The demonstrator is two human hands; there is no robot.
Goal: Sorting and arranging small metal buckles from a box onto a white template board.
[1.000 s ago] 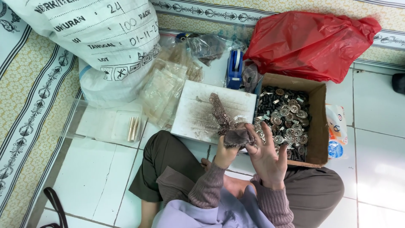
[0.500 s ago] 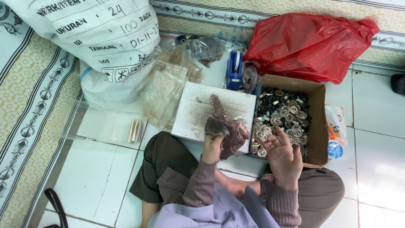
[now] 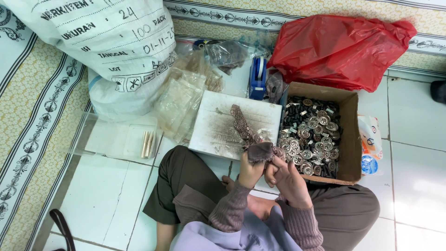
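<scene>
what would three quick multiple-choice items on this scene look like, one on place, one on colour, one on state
1. Where is the cardboard box of metal parts?
A. right of the white tray
B. on the sack
C. under the red bag

2. What colour is the tape dispenser?
A. green
B. blue
C. yellow

3. How are the hands placed?
A. both flat on the floor
B. one in the box, one on a knee
C. together at a patterned cloth

Answers: 1 A, the box sits beside the tray's right edge. 2 B, its body is blue. 3 C, the left hand and right hand meet at the cloth.
</scene>
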